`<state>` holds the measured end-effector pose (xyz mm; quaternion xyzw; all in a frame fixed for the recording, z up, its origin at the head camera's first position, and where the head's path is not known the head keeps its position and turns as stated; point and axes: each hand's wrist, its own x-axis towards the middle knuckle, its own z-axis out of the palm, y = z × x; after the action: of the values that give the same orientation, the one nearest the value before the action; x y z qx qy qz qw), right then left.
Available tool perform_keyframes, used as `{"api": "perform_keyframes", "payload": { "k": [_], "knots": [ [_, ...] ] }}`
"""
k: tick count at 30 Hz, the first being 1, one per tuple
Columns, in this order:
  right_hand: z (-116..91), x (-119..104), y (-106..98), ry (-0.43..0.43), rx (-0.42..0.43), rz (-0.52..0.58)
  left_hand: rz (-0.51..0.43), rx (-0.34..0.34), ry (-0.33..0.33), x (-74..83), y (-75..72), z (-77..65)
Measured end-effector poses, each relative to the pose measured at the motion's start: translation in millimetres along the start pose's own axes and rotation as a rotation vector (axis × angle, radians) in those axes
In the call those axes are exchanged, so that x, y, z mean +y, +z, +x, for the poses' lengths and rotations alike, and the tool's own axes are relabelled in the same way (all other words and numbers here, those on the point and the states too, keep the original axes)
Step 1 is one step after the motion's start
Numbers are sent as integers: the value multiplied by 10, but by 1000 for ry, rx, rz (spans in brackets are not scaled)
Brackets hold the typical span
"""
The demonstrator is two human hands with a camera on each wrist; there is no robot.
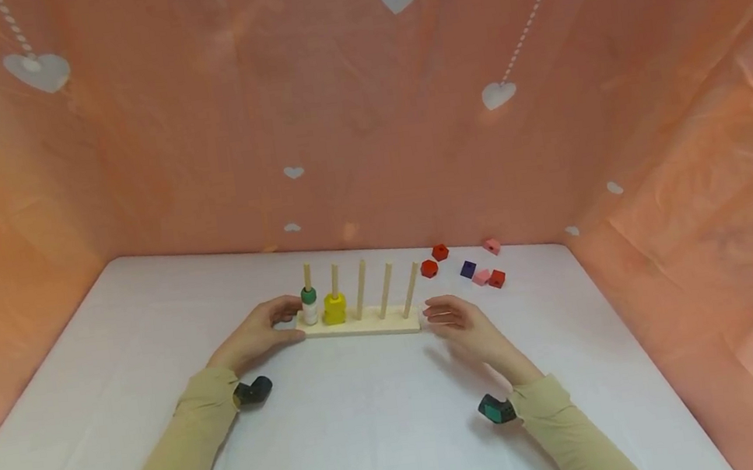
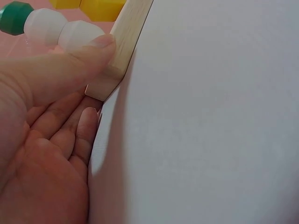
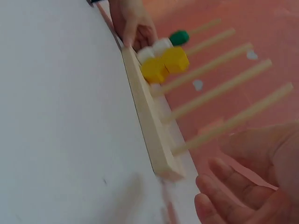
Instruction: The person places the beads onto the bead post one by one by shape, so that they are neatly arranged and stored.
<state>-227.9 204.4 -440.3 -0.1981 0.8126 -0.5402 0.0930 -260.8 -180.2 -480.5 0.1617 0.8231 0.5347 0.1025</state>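
Note:
A wooden peg board (image 1: 367, 329) with several upright pegs stands on the white table. Its leftmost peg carries a green bead (image 1: 309, 296) above two white beads (image 2: 46, 27); the second peg has two yellow beads (image 3: 175, 59). My left hand (image 1: 258, 334) holds the board's left end, thumb on the front face and fingers behind. Beside the right end, a little apart from it, my right hand (image 1: 467, 327) holds nothing, its fingers loosely bent. The three pegs on the right are bare.
Loose beads lie behind the board to the right: red ones (image 1: 429, 268), a dark purple one (image 1: 468, 269) and pink ones (image 1: 492, 246). A pink cloth (image 1: 333, 115) with white hearts rises behind the table (image 1: 344, 427) and along both sides.

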Motion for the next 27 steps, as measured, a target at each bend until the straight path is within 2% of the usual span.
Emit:
{"api": "perform_keyframes", "payload": {
  "k": [6,11,14,22,27],
  "knots": [
    [97,131,-231,24,112,-37,-1,1,0,16,3,-10],
    [221,219,-344,89,195,-60,-4,2,-5,14,1,-9],
    [319,253,-386,109,216,-61,-1,7,-3,9,-8,-17],
    [610,263,-421,50,258,-88,10,12,-12,-1,-34,-48],
    [778,275,-402,73,254,-82,5,14,-30,25,-34,-67]
  ]
}}
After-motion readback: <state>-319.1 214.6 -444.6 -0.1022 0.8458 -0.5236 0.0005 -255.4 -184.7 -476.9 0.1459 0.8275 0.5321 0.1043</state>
